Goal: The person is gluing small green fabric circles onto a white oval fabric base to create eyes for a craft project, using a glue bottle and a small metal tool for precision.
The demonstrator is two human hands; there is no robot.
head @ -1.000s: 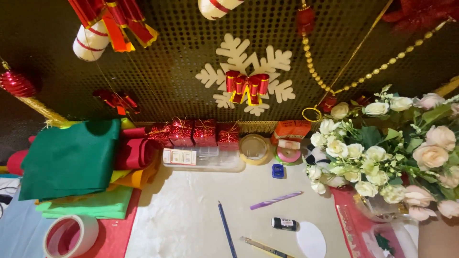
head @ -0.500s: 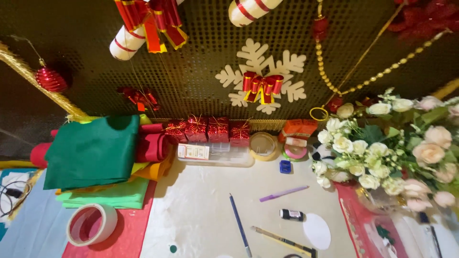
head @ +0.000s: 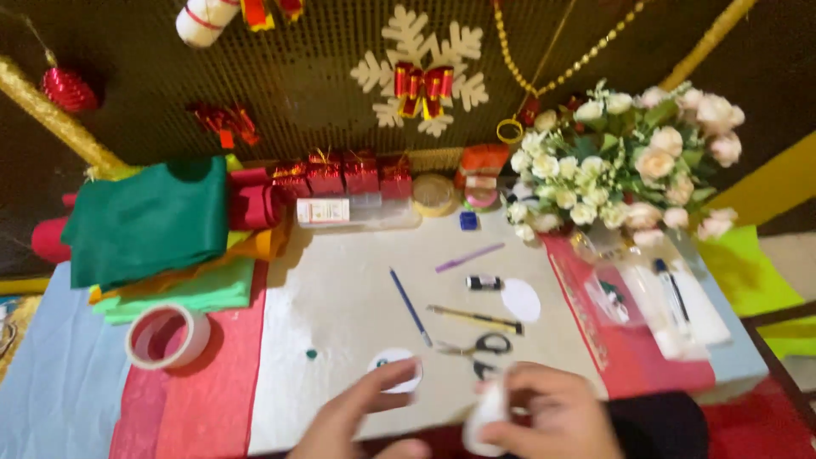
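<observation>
At the table's near edge my left hand (head: 361,416) reaches forward with fingers apart, its fingertips touching a small white paper disc (head: 393,371) on the pale sheet (head: 340,297). To the right of it, my right hand (head: 552,416) is closed around a white piece of material (head: 486,416). Black-handled scissors (head: 480,347) lie just beyond my right hand. A pencil (head: 472,318), a blue pen (head: 410,307), a purple pen (head: 468,257), a small black tube (head: 483,282) and a white oval cutout (head: 520,299) lie farther out.
Folded green, red and orange felt (head: 149,225) is stacked at left, with a roll of tape (head: 167,337) in front of it. Red gift boxes (head: 340,174) line the back. A bouquet of white and pink flowers (head: 620,161) stands at right. Ornaments hang on the dark wall.
The view has tilted down and shifted left. Both my hands have come into view at the near edge, along with the scissors and the paper disc.
</observation>
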